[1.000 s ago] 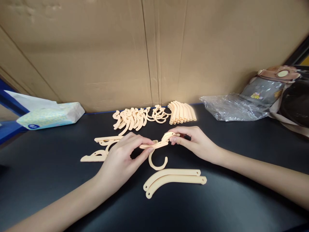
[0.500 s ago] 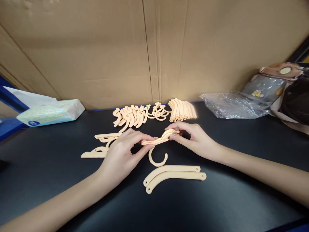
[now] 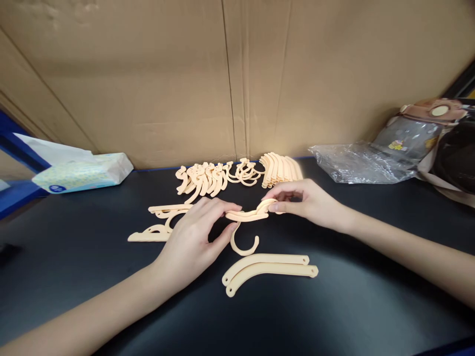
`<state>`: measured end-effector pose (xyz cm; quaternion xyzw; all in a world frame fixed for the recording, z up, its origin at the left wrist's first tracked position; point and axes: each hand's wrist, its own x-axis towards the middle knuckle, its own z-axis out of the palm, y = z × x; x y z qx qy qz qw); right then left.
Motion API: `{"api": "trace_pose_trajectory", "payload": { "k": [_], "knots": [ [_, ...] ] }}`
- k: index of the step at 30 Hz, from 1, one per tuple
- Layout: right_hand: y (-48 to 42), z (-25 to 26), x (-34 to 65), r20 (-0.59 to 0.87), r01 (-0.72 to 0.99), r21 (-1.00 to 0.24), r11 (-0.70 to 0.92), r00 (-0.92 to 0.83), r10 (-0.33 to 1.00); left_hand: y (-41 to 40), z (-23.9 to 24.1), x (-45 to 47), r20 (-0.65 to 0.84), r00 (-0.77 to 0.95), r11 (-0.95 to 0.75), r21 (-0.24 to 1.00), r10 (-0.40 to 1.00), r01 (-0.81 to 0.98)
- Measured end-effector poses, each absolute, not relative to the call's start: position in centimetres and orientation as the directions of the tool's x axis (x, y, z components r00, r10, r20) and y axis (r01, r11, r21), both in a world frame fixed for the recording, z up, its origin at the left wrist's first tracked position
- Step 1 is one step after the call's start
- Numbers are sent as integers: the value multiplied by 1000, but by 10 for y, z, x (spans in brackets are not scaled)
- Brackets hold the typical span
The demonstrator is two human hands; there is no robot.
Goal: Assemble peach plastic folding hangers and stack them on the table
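Observation:
Cream plastic hanger pieces [image 3: 248, 216], laid together in a curved shape, are held between my two hands just above the table. My right hand [image 3: 309, 202] pinches their raised right end between thumb and fingers. At the left end, my left hand [image 3: 196, 228] has its index finger behind and its thumb just below, closed loosely about them. A cream hanger hook [image 3: 245, 251] curves below the pieces; its upper end is hidden near my left thumb. Two curved hanger arms [image 3: 270, 264] lie side by side nearer me. Partly behind my left hand lie folded hangers [image 3: 148, 236].
Along the back are a pile of short curved pieces [image 3: 202, 178], several loose hooks [image 3: 245, 173] and stacked hanger arms [image 3: 280, 169]. A tissue pack [image 3: 85, 173] sits left. Clear plastic bag [image 3: 356, 160], bottle [image 3: 411, 131] and dark bag [image 3: 456, 158] stand right. Cardboard [image 3: 166, 84] walls the back.
Both hands and the held pieces have shifted slightly right. The pieces' left end now shows more fully between my left fingers, and my left grip looks looser. The hanger arms still lie together.

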<state>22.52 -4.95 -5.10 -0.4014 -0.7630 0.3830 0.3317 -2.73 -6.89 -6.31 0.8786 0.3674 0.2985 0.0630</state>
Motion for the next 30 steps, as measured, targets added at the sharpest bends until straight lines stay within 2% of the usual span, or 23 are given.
{"api": "trace_pose_trajectory", "payload": {
  "k": [4, 9, 13, 16, 20, 30],
  "knots": [
    [-37, -41, 246, 27, 356, -900, 251, -531, 847, -72, -62, -27, 532, 610, -787, 198, 587, 584],
    [-28, -37, 262, -102, 490, -846, 212, -538, 837, -75, -62, -27, 441, 765, -873, 104, 470, 477],
    [-29, -37, 262, -120, 554, -807, 206, -494, 861, -74, -60, -26, 415, 796, -892, 100, 440, 440],
    [-30, -36, 261, -126, 608, -770, 192, -439, 890, -73, -61, -25, 444, 768, -878, 104, 462, 468],
    [-32, -37, 259, -83, 645, -722, 251, -440, 894, -72, -63, -25, 439, 744, -851, 100, 503, 516],
    [-30, -42, 260, -46, 665, -672, 326, -476, 878, -70, -65, -24, 491, 727, -826, -26, 480, 563]
  ]
}}
